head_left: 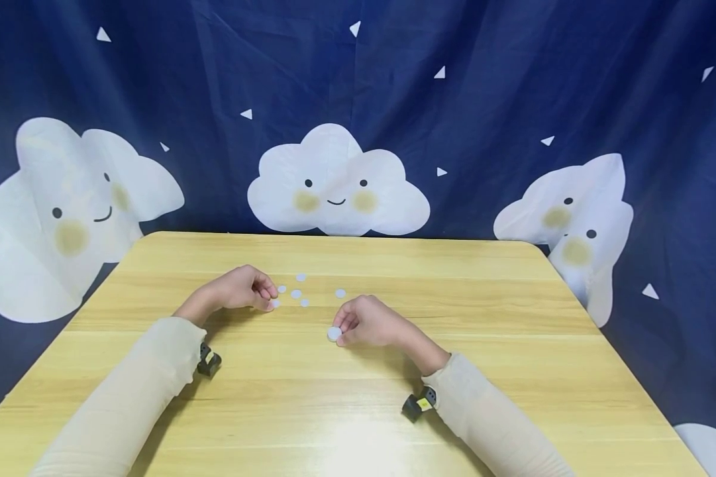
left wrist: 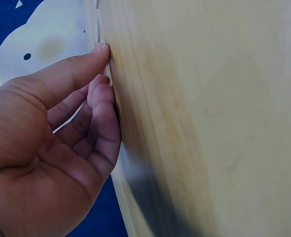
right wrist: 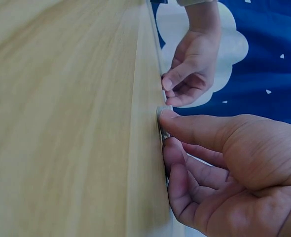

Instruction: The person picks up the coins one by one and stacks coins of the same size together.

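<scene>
Several round silvery coins (head_left: 296,294) lie scattered flat around the middle of the wooden table. My left hand (head_left: 242,288) is at their left side, its thumb and fingertips pinching the edge of one coin (head_left: 275,303) at the tabletop. In the left wrist view the thumb (left wrist: 81,69) partly hides that coin. Nearer to me and to the right, my right hand (head_left: 369,322) holds a short stack of coins (head_left: 334,333) between thumb and fingers, low at the table. The layered edges of the stack (right wrist: 161,118) show in the right wrist view.
A single coin (head_left: 340,293) lies apart from the others, just beyond my right hand. The light wooden table (head_left: 358,404) has rounded far corners. Behind it hangs a dark blue curtain (head_left: 483,119) printed with smiling clouds. Each wrist wears a black camera (head_left: 418,404).
</scene>
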Available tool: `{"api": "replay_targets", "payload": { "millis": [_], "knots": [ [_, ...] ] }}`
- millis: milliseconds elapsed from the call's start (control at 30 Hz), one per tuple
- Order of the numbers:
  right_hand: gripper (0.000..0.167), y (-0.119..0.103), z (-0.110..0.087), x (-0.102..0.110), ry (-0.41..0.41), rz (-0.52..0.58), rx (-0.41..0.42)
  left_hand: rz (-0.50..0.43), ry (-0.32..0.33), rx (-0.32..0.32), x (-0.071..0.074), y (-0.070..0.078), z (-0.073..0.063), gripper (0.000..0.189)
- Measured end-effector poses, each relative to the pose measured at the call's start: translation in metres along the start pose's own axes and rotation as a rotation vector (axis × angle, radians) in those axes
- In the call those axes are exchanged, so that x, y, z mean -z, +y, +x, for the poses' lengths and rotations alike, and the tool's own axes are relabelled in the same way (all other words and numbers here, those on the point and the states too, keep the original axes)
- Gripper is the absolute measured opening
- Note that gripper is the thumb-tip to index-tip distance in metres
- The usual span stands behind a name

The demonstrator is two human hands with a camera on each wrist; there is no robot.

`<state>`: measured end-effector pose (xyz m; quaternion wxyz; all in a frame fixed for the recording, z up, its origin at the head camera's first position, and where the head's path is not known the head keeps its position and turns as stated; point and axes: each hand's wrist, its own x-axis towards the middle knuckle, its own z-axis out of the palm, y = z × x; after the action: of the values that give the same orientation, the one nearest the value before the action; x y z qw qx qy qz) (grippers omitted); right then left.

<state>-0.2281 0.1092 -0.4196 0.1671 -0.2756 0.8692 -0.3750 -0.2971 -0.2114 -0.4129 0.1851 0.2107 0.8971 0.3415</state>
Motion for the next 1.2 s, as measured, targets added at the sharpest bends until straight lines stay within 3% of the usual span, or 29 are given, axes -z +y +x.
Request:
{"api": "replay_targets", "payload": {
  "millis": [567, 900, 1200],
  "knots": [
    [0.017, -0.002, -0.001, 0.000, -0.003, 0.003, -0.007, 0.007, -0.032, 0.008, -0.003, 0.007, -0.001, 0.011],
    [0.017, 0.000, 0.000, 0.000, -0.003, 0.010, 0.000, 0.008, -0.040, -0.019, -0.011, 0.015, -0.005, 0.010],
    [0.017, -0.001, 0.000, 0.000, -0.004, 0.014, 0.003, -0.011, -0.042, -0.042, -0.016, 0.014, -0.007, 0.010]
  ]
}}
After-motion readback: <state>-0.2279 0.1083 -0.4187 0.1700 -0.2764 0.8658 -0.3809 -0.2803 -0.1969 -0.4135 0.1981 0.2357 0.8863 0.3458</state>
